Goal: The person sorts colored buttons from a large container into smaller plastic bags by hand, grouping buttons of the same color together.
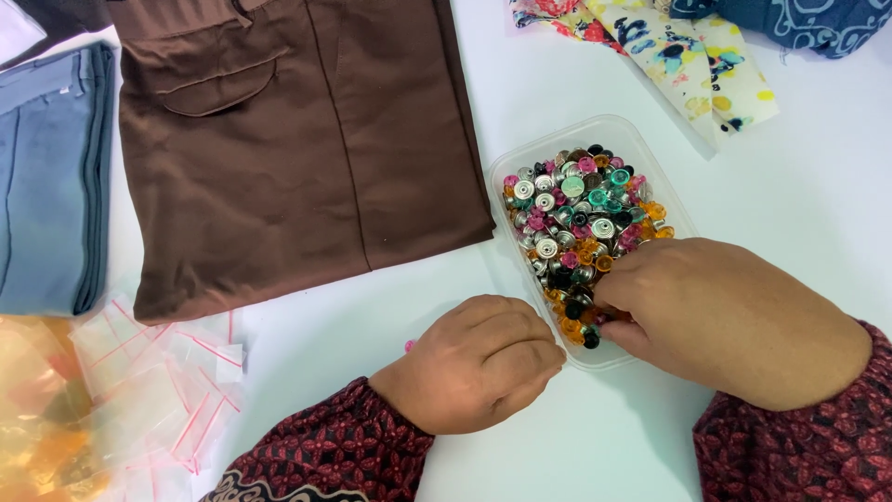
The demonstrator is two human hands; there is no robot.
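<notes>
Two hands at a clear plastic tub of mixed snap buttons on a white table.

Nearest, the left hand (483,358) is rested on the table (818,204), curled into a loose fist just beside the tub's near corner; what it encloses cannot be told. The right hand (715,311) is dipped into the tub (595,125), fingertips pinched among the snap buttons (581,218). Small zip bags (158,381) are heaped at left. Beyond, folded brown trousers (297,139), grey-blue cloth (46,177) and floral fabric (678,46) are laid out.

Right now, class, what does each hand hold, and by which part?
It cannot be told. The right hand digs its fingers into the buttons in the clear tub; the left hand is a closed fist, contents hidden.
</notes>
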